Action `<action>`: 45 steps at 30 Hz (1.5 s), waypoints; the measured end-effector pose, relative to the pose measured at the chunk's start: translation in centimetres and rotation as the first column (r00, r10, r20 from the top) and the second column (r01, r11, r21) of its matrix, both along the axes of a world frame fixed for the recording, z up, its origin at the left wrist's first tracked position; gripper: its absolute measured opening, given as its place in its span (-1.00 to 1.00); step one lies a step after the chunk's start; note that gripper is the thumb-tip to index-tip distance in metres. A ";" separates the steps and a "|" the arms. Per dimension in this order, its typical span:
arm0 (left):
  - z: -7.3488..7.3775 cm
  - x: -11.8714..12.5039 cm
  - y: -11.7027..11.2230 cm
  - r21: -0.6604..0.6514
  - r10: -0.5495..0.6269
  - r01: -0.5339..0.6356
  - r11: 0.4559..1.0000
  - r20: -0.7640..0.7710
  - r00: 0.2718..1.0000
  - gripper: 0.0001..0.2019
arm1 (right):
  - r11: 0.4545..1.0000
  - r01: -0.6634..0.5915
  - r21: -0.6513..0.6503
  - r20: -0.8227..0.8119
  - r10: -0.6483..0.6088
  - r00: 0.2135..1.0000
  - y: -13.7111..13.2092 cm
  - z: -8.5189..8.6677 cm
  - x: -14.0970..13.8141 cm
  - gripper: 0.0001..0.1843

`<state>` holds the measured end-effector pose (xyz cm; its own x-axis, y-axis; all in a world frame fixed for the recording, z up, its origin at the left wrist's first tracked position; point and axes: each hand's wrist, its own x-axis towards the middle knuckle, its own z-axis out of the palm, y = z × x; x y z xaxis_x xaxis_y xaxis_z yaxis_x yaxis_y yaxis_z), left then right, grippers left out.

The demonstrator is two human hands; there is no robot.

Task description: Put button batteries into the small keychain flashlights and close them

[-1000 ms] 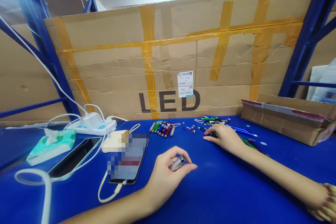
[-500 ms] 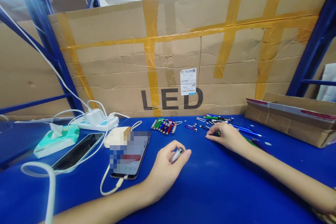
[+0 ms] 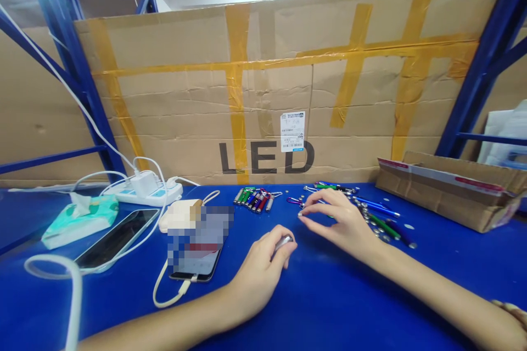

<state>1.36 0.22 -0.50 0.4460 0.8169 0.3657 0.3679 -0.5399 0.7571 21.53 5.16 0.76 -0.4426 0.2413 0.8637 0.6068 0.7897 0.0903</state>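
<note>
My left hand [image 3: 259, 269] rests on the blue table [image 3: 329, 307] with its fingers curled round a small silver flashlight [image 3: 282, 243]. My right hand [image 3: 340, 219] hovers just right of it, thumb and fingertips pinched on a tiny item I cannot make out. Behind the hands lies a row of small coloured keychain flashlights [image 3: 255, 198]. Right of my right hand are loose pens and small round parts [image 3: 381, 225].
A phone [image 3: 197, 252] on a white cable and a second phone [image 3: 115, 238] lie at the left, with a tissue pack [image 3: 80, 219] and a power strip [image 3: 144, 192]. A taped cardboard sheet marked LED [image 3: 267, 93] stands behind. A low cardboard box [image 3: 448, 192] sits at right.
My right hand has left the pile of pens and moved left toward my left hand, fingers pinched. My left hand has curled tighter round the silver flashlight.
</note>
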 end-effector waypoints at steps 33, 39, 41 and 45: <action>0.0 -0.1 1.8 -0.240 0.187 -0.065 0.969 0.532 0.826 -0.69 | 0.944 0.053 0.325 -0.024 -0.048 0.999 -2.5 0.9 -1.6 -0.94; 0.1 0.0 1.6 -0.219 0.074 0.042 0.975 0.498 0.864 -0.71 | 0.941 0.080 0.328 -0.052 -0.067 0.996 -2.6 0.8 -1.5 -0.93; 0.1 0.0 1.6 -0.214 0.084 0.026 0.976 0.487 0.869 -0.74 | 0.944 0.064 0.325 -0.037 -0.055 0.998 -2.6 0.8 -1.4 -0.92; 0.1 -0.2 1.5 -0.226 0.111 -0.003 0.974 0.469 0.876 -0.75 | 0.949 -0.003 0.316 0.022 -0.005 1.000 -2.7 0.7 -1.4 -0.91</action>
